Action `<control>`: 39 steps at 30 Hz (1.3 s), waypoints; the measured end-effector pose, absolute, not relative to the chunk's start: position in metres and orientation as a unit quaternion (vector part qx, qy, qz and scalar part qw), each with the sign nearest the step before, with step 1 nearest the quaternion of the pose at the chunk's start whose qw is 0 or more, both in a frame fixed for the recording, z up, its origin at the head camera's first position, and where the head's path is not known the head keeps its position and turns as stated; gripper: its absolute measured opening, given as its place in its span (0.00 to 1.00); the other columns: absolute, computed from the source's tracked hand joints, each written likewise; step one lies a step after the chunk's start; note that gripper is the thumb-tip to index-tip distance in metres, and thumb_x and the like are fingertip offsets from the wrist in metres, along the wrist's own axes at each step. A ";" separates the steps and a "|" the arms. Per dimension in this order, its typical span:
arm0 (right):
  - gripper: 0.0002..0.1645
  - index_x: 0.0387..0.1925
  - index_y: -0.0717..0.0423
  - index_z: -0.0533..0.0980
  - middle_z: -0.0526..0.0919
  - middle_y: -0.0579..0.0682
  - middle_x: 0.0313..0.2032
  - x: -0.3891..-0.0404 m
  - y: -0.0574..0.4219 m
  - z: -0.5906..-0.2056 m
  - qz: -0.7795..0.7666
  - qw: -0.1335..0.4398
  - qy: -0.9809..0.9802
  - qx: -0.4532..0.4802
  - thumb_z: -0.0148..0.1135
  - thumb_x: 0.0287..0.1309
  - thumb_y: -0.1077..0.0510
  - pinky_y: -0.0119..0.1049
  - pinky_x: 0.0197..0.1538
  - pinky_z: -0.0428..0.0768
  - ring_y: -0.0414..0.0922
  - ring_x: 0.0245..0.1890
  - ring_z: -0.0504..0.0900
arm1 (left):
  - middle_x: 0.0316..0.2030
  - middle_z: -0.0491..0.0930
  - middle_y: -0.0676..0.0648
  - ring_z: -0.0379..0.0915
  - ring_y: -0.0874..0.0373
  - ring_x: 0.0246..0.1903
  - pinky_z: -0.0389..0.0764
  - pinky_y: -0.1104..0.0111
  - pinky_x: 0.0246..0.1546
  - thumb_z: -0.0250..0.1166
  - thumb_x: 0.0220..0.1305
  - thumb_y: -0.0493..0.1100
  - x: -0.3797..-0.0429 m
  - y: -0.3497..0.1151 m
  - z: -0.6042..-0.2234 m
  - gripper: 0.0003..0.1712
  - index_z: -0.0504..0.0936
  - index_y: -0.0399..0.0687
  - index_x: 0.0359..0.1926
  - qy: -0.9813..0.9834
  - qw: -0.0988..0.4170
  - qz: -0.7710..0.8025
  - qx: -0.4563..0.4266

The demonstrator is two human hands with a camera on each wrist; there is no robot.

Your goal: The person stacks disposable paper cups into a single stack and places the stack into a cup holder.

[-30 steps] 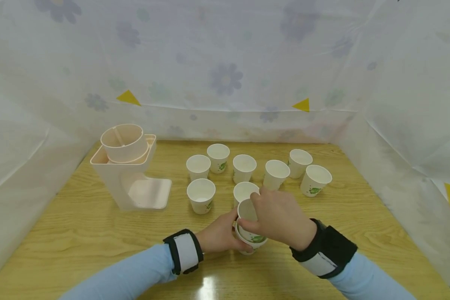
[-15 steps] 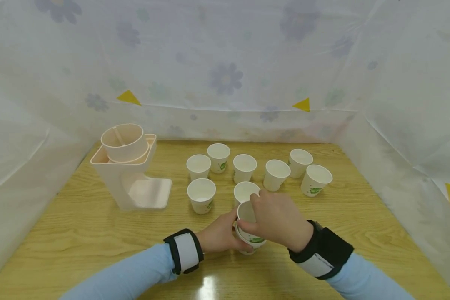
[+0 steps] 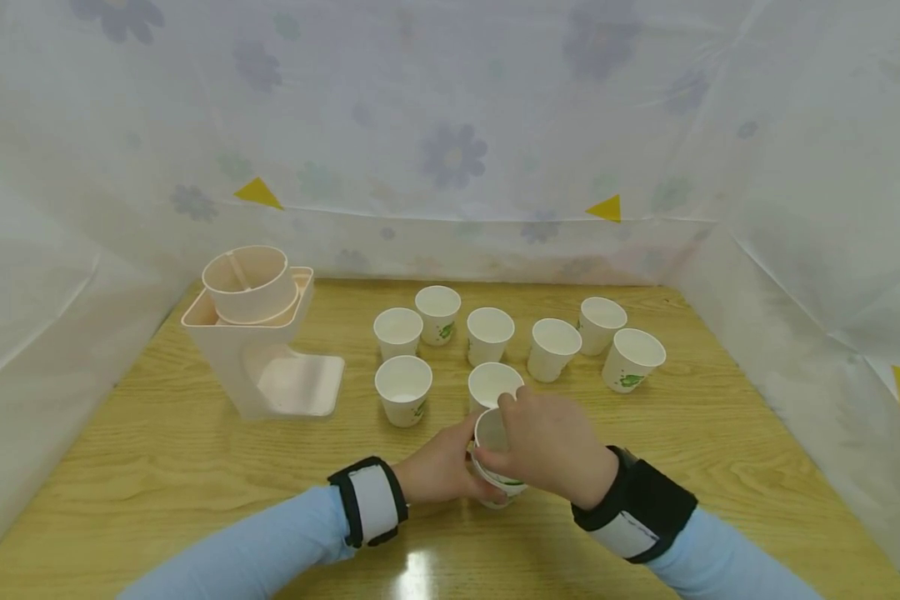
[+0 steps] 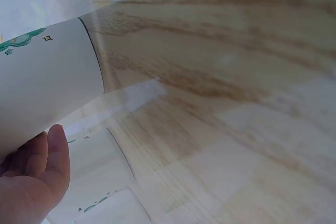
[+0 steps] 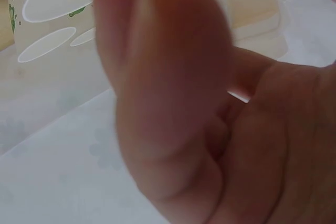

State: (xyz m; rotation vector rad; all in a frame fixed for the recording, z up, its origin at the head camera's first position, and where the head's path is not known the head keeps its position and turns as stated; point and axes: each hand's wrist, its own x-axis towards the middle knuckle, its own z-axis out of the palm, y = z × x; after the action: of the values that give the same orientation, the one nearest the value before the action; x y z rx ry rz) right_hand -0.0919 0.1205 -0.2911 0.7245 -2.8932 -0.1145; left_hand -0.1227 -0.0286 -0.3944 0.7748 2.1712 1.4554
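Note:
Just in front of the group of cups, my left hand (image 3: pixel 442 467) holds a white paper cup (image 3: pixel 512 490) around its side. A second paper cup (image 3: pixel 490 429) sits partly inside it, tilted, and my right hand (image 3: pixel 553 446) pinches this upper cup at the rim. Part of both cups is hidden by my fingers. The left wrist view has a large cup wall (image 4: pixel 52 77) with a green print above the fingers of the left hand (image 4: pixel 37 177). Curled fingers of the right hand (image 5: pixel 194 135) fill much of the right wrist view.
Directly behind my hands stands a paper cup (image 3: pixel 493 383), with several more, such as the front left cup (image 3: pixel 403 396) and the far right cup (image 3: pixel 633 362). A pale pink plastic device (image 3: pixel 258 333) with a round hopper stands left. White sheeting (image 3: pixel 450 100) encloses the wooden table (image 3: pixel 195 483).
My right hand has shifted slightly left and down, and the upper cup has sunk a little deeper into the lower one. The left hand has stayed in place.

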 end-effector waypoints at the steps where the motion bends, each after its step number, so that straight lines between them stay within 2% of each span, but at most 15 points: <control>1: 0.29 0.24 0.57 0.73 0.71 0.48 0.19 -0.092 0.120 -0.292 -0.038 0.077 -0.967 0.241 0.66 0.41 0.35 0.33 0.14 0.65 0.41 0.13 0.68 | 0.56 0.72 0.59 0.69 0.64 0.54 0.70 0.69 0.55 0.77 0.42 0.45 -0.123 -0.029 -0.394 0.50 0.59 0.66 0.64 0.779 0.207 0.523 0.278; 18: 0.29 0.24 0.58 0.72 0.70 0.48 0.18 -0.092 0.121 -0.301 -0.036 0.078 -0.965 0.247 0.67 0.40 0.35 0.32 0.14 0.65 0.40 0.12 0.66 | 0.55 0.73 0.58 0.70 0.64 0.52 0.71 0.70 0.52 0.77 0.42 0.44 -0.122 -0.028 -0.395 0.51 0.58 0.69 0.65 0.778 0.211 0.524 0.274; 23: 0.29 0.24 0.58 0.72 0.70 0.48 0.18 -0.093 0.120 -0.302 -0.024 0.064 -0.969 0.238 0.68 0.40 0.36 0.32 0.14 0.65 0.41 0.12 0.67 | 0.54 0.74 0.58 0.70 0.64 0.53 0.72 0.70 0.52 0.77 0.43 0.44 -0.122 -0.029 -0.393 0.51 0.58 0.69 0.65 0.779 0.211 0.524 0.272; 33: 0.30 0.26 0.59 0.73 0.72 0.50 0.19 -0.094 0.120 -0.306 -0.015 0.045 -0.970 0.236 0.67 0.41 0.36 0.33 0.15 0.68 0.42 0.13 0.69 | 0.54 0.74 0.50 0.70 0.52 0.55 0.73 0.69 0.49 0.77 0.43 0.43 -0.119 -0.029 -0.390 0.47 0.61 0.63 0.62 0.782 0.215 0.524 0.259; 39: 0.29 0.27 0.60 0.73 0.73 0.50 0.20 -0.094 0.120 -0.308 -0.007 0.037 -0.971 0.235 0.67 0.41 0.37 0.34 0.16 0.70 0.42 0.15 0.70 | 0.53 0.74 0.50 0.70 0.52 0.54 0.73 0.69 0.49 0.77 0.42 0.44 -0.119 -0.029 -0.390 0.45 0.63 0.60 0.60 0.788 0.212 0.520 0.252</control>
State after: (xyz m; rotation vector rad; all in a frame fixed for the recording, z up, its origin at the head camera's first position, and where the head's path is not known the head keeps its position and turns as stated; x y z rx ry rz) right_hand -0.0944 0.1197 -0.3079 0.7210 -2.9811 -0.0207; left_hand -0.1192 -0.0286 -0.3896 0.7000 2.1898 1.4430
